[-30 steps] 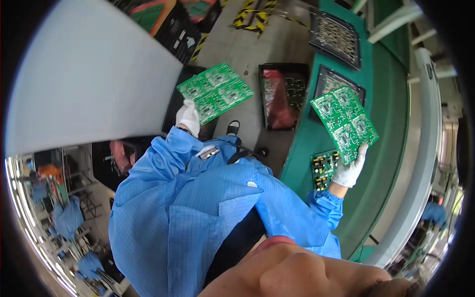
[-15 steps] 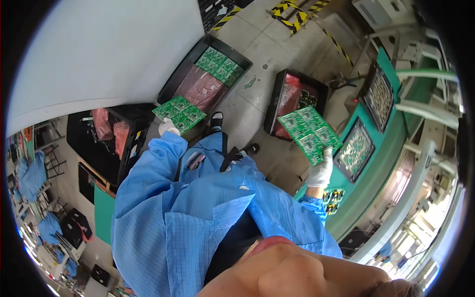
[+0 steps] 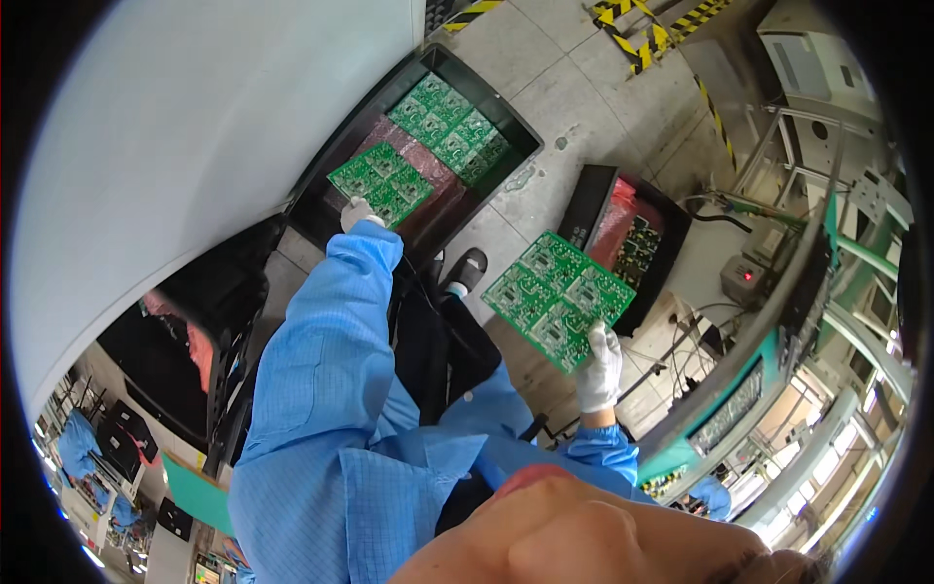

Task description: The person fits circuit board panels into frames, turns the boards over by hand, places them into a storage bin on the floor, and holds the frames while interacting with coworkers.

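Note:
Both my hands wear white gloves, and each grips a green circuit board by its near edge. In my left hand (image 3: pixel 359 212), the left circuit board (image 3: pixel 381 183) is held over a black bin (image 3: pixel 321 209). Inside that bin, more green circuit boards (image 3: pixel 448 127) lie at the far end on pink bubble wrap (image 3: pixel 440 200). My right hand (image 3: pixel 599 370) holds the right circuit board (image 3: pixel 559 300) by its near right corner, out in front of my body. Fingers under both boards are hidden.
At the right, a smaller black bin (image 3: pixel 671 255) on the floor holds pink wrap and dark boards. Another black bin (image 3: pixel 146 389) with pink wrap stands at the left. A green-topped conveyor bench (image 3: pixel 681 438) runs along the right. A white panel (image 3: pixel 214 107) rises at the left.
My left arm has reached forward, bringing its board over the bin. The right board has moved left, away from the bench. The whole view has turned, and my feet have shifted.

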The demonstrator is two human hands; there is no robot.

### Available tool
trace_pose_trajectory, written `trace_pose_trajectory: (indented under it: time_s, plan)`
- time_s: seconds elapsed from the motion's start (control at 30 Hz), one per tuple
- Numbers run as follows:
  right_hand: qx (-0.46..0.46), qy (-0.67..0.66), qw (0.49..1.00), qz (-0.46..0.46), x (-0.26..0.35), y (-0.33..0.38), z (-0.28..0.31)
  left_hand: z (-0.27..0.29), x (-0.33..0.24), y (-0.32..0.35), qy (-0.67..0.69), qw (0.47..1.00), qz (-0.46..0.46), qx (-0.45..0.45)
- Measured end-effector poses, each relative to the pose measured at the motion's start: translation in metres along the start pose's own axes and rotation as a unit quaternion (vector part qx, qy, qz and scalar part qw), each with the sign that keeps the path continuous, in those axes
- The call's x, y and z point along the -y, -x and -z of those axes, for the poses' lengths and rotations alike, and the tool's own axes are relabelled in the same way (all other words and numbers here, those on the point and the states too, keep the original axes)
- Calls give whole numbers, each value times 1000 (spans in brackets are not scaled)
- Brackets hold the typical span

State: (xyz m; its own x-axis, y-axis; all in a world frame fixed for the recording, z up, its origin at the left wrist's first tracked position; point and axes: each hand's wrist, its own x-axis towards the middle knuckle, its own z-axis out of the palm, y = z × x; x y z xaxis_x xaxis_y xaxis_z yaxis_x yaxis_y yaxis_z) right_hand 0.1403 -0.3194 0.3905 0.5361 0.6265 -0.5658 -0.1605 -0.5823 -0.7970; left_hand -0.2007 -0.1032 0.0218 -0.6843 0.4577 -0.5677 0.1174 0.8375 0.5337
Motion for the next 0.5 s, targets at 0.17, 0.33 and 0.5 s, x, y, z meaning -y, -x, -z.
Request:
trace_pose_trajectory:
  time_s: [0.17,0.33,0.5]
  plan:
    - [-78,-25,996,-34,-66,-46,-11,-107,12,-32,3,999,-38,-18]
    - [-67,155,986,2,-98,-82,-22,-169,76,-149,-7,997,-18,-78]
    - [4,267,962,50,-122,-119,-26,-198,90,-163,53,985,-100,130]
